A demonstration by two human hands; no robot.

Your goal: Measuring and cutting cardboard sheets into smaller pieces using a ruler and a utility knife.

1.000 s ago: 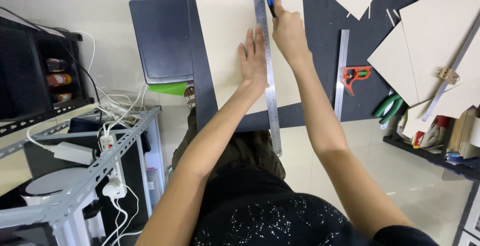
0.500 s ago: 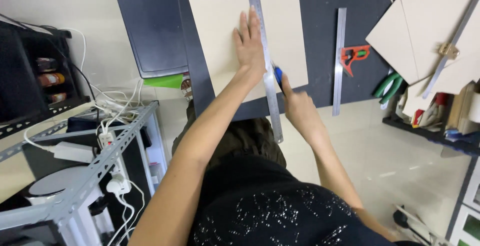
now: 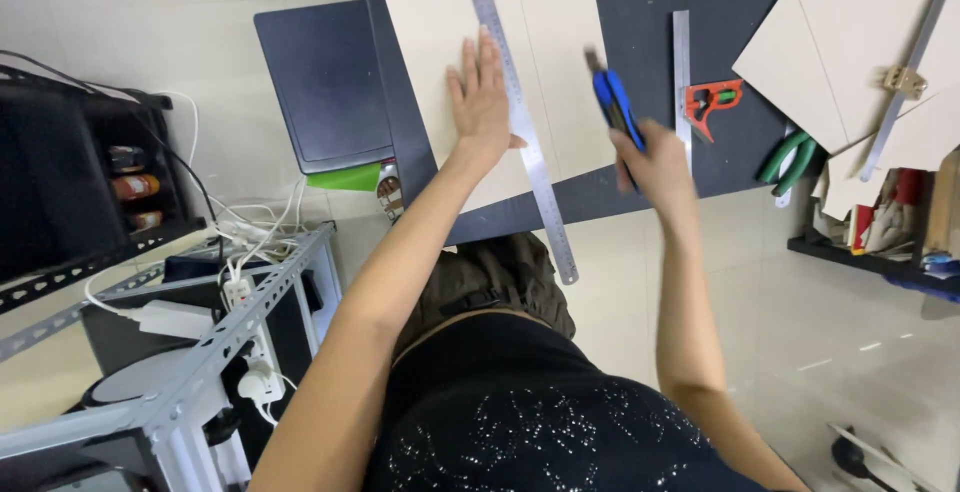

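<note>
Head view, looking down past the person's own arms, with the long steel ruler as the landmark. Far to the ruler's left stands a grey metal rack with white cables and a power strip, and closer in lies a dark blue pad on the floor tiles. Just left of the ruler lies the left hand, open and flat, fingers spread and pointing away from the body. Its palm presses the beige card sheet on the dark cutting mat, and its thumb side touches the ruler's edge.

The ruler's long axis runs away from the person, tilted slightly so that its near end overhangs the mat's front edge towards the knees. More of the card shows on the ruler's right side.

Right of the ruler, clear of it and lifted off the card, the right hand is closed around a blue utility knife, blade end pointing away from the body and up the sheet. The knife lies roughly parallel to the ruler, apart from it, so the left hand is the one at the ruler.

Farther right a shorter steel rule lies on the mat, then a red-handled tool, green-handled pliers and more beige card offcuts.
</note>
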